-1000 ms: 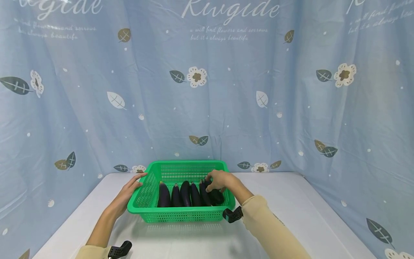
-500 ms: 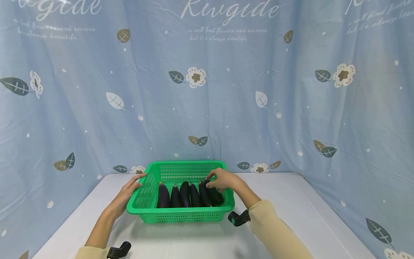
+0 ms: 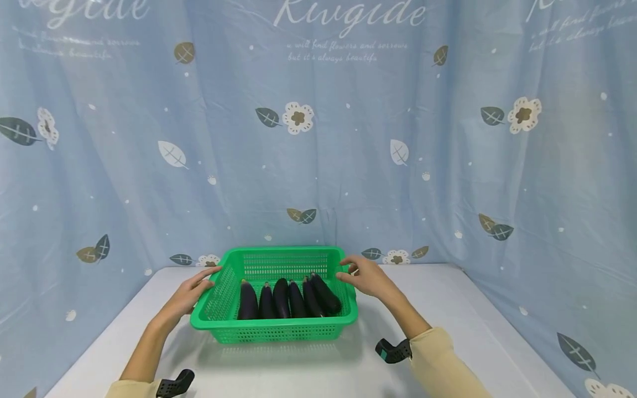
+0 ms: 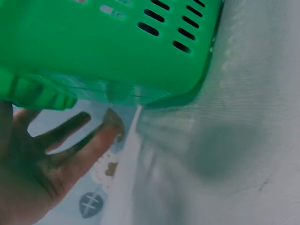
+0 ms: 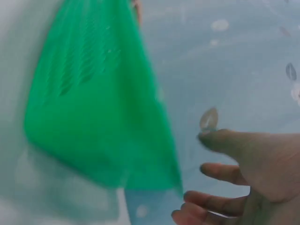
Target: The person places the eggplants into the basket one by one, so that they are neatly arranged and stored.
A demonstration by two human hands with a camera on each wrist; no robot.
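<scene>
A green plastic basket (image 3: pixel 273 321) with slotted sides stands on the table. Several dark purple eggplants (image 3: pixel 281 298) lie side by side in it, the rightmost one slanted. My left hand (image 3: pixel 186 296) is at the basket's left rim, its fingers extended; in the left wrist view the hand (image 4: pixel 61 164) has spread fingers below the rim. Over the right rim is my right hand (image 3: pixel 368 276), holding nothing. The right wrist view shows that hand (image 5: pixel 253 173) with thumb and fingers spread, beside the basket wall (image 5: pixel 103 131). Whether it touches the rim I cannot tell.
The white table (image 3: pixel 278 370) ends at a blue patterned curtain (image 3: pixel 343 166) behind and on both sides. A black wrist device (image 3: pixel 393 351) sits on the right arm, another wrist device (image 3: pixel 175 383) on the left.
My right hand has let go of the rightmost eggplant and moved right, out to the basket's right rim. The left hand stays at the left rim.
</scene>
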